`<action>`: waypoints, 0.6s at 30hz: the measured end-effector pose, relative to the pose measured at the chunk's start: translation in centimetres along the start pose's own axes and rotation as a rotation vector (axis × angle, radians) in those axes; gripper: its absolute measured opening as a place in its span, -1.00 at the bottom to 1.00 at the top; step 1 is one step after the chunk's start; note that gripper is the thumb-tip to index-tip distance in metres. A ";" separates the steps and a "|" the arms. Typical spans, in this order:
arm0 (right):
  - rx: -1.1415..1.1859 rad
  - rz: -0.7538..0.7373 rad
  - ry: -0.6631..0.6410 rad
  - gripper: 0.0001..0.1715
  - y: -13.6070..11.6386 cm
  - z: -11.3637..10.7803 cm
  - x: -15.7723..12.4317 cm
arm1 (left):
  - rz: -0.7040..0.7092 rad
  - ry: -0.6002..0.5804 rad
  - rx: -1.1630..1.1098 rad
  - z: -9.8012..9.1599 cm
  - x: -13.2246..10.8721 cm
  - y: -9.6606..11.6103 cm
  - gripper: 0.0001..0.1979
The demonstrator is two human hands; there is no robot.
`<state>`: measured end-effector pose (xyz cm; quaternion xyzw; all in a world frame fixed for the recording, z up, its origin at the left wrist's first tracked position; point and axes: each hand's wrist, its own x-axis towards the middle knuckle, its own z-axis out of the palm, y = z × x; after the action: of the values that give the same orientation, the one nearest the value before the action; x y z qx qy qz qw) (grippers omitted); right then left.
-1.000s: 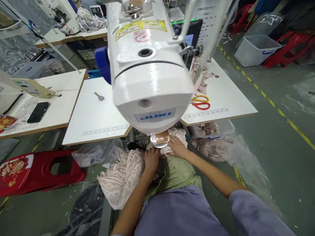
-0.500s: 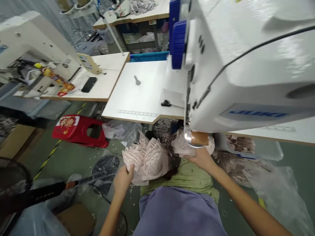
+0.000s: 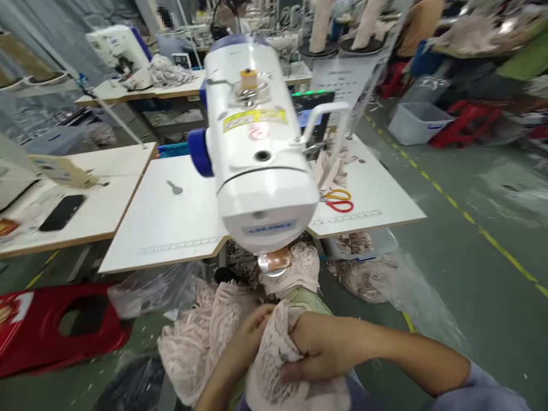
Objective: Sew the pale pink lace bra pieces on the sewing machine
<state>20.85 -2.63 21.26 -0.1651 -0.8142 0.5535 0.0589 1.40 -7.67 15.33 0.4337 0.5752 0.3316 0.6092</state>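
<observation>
Held: pale pink lace fabric piece (image 3: 269,365), now raised over lap, below white sewing machine head (image 3: 261,171). Left hand (image 3: 252,331), right hand (image 3: 319,348): formerly apart, now together, fingers clenched on it.

**Much Lost to Blur, Edges and the Machine Head**

The left hand (image 3: 252,331) was smeared by motion, and whether it gripped the lace piece (image 3: 274,371) could not be made out. The right hand (image 3: 319,348) clutched that lace, its fingertips buried in the folds. The lace's lower part ran off the bottom edge. The sewing machine (image 3: 261,154) hid its own needle and the table beneath it. Its blue nameplate (image 3: 269,227) and yellow sticker (image 3: 254,118) were too blurred to read. The print on the standing sheet (image 3: 347,77) and the marks on the ruler strip (image 3: 180,246) were too small to tell. The red stool (image 3: 51,325) was cut off by the left edge.
</observation>
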 end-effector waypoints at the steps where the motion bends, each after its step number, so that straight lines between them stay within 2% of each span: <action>1: 0.065 -0.008 -0.036 -0.63 -1.0 -1.5 -1.8 | -0.068 -0.133 -0.118 1.3 1.5 0.3 -0.60; 2: 0.102 -0.014 -0.108 -0.61 -1.7 -3.0 -3.4 | -0.098 -0.201 -0.202 2.6 2.6 0.6 -0.57; 3: 0.110 -0.010 -0.180 -0.60 -2.0 -4.5 -4.7 | -0.093 -0.210 -0.247 3.7 3.6 0.7 -0.55; 4: 0.078 0.029 -0.213 -0.59 -1.9 -6.0 -5.6 | -0.062 -0.177 -0.263 4.6 4.3 0.8 -0.54; 5: 0.001 0.111 -0.171 -0.61 -1.3 -7.6 -6.1 | -0.021 -0.134 -0.245 5.3 4.8 0.8 -0.55; 6: -0.112 0.232 -0.035 -0.62 -0.3 -9.3 -6.0 | 0.016 -0.100 -0.207 6.0 5.1 0.9 -0.57; 7: -0.239 0.401 0.178 -0.65 1.0 -11.2 -5.5 | 0.044 -0.085 -0.164 6.5 5.3 0.9 -0.57; 8: -0.368 0.612 0.501 -0.65 2.4 -13.1 -4.6 | 0.059 -0.091 -0.117 7.0 5.3 0.9 -0.56; 9: -0.424 0.692 0.655 -0.66 3.8 -15.1 -3.4 | 0.064 -0.112 -0.072 7.5 5.2 0.9 -0.52; 12: -0.483 0.777 0.888 -0.62 7.5 -20.7 0.7 | 0.092 -0.137 0.021 8.6 4.7 0.8 -0.44; 14: -0.494 0.817 1.000 -0.64 9.2 -23.6 3.0 | 0.131 -0.114 0.088 8.9 4.4 0.7 -0.45; 18: -0.461 0.803 1.118 -0.78 11.0 -26.6 5.5 | 0.196 -0.053 0.253 8.4 4.1 0.7 -0.48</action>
<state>25.37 26.27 20.77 -0.7177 -0.6350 0.1795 0.2224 10.22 -4.92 13.97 0.5694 0.5512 0.3028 0.5294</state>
